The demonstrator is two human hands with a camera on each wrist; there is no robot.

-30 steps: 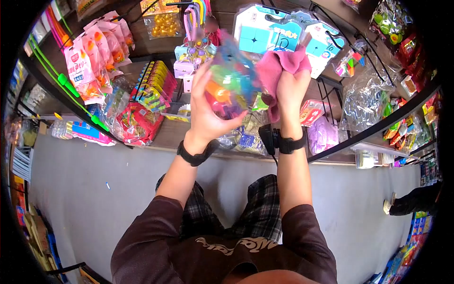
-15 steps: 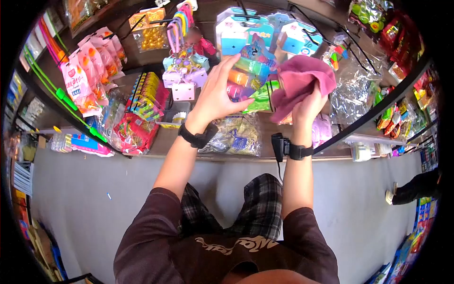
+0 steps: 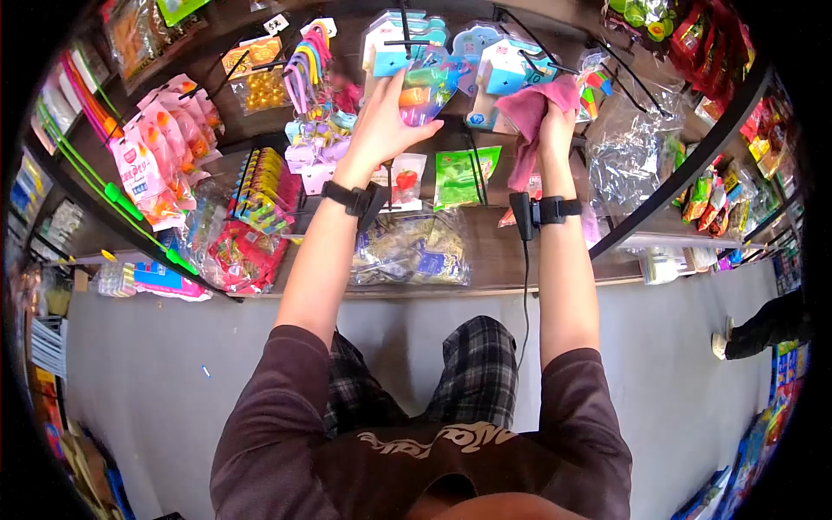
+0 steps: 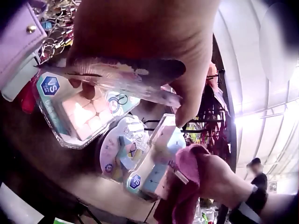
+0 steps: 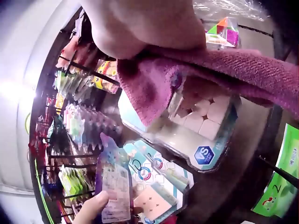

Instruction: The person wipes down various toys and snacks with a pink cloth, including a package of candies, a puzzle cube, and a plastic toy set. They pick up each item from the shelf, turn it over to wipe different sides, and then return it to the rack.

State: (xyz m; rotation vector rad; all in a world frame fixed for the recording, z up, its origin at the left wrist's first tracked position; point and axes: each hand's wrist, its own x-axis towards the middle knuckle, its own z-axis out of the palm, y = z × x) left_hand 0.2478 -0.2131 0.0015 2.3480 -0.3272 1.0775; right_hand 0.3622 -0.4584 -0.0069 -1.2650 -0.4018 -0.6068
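Note:
My left hand (image 3: 378, 130) holds a clear packet (image 3: 422, 94) with colourful pieces inside, in front of the hanging puzzle cube packs (image 3: 390, 57). The right wrist view shows the packet's printed back (image 5: 117, 186), with the left thumb at its edge. In the left wrist view the packet (image 4: 126, 84) is seen edge-on under the palm. A pink cloth (image 3: 525, 111) is gripped in my right hand (image 3: 556, 132), and part of it hangs down. It overlaps another cube pack (image 5: 205, 154) in the right wrist view.
Black hooks jut from the dark rack. Pink candy bags (image 3: 147, 173) hang at the left, above green cords (image 3: 117, 195). A green packet (image 3: 468, 176) and a clear bag of small packs (image 3: 416, 247) sit low in the middle. Another person's leg (image 3: 767, 328) shows at the right.
Both hands have moved farther forward and apart. The packet has gone from beside the cloth to in front of the cube packs. The cloth now hangs by the right-hand cube packs.

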